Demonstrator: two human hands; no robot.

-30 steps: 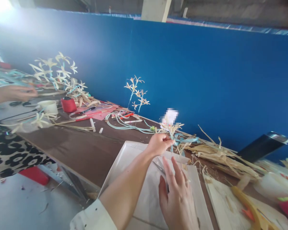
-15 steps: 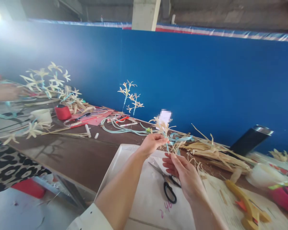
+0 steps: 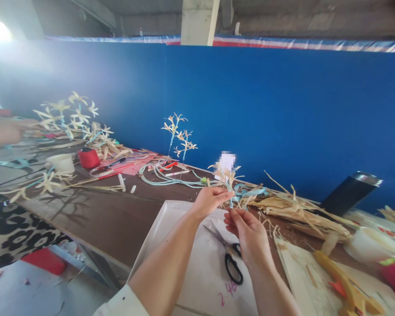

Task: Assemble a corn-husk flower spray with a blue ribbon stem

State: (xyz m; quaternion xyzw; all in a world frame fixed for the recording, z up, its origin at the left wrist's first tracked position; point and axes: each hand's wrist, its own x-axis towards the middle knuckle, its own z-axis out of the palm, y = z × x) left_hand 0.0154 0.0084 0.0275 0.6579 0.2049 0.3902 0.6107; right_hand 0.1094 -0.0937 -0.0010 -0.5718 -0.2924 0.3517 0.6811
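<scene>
Closed around the stem just beneath the petals, my left hand (image 3: 213,199) holds a pale husk flower (image 3: 229,174) upright. My right hand (image 3: 245,226) pinches the lower end of the same light-blue-wrapped stem between thumb and fingertips. Part of the petals is covered by a blurred patch. Below my hands, black-handled scissors (image 3: 232,261) lie on a white tray (image 3: 181,232) marked with pink figures; my right hand overlaps one handle loop.
Dry husk strips (image 3: 299,210) and a black flask (image 3: 352,193) lie right, with a yellow glue gun (image 3: 347,285) nearer. Light-blue cord (image 3: 158,175) and finished flower sprigs (image 3: 173,127) are behind. Another person's hand (image 3: 3,134) is far left by more flowers (image 3: 79,116). A blue panel (image 3: 283,109) stands behind.
My right hand has turned and its fingers have drawn in from a looser spread to a pinch on the stem's lower end. My left hand keeps its hold.
</scene>
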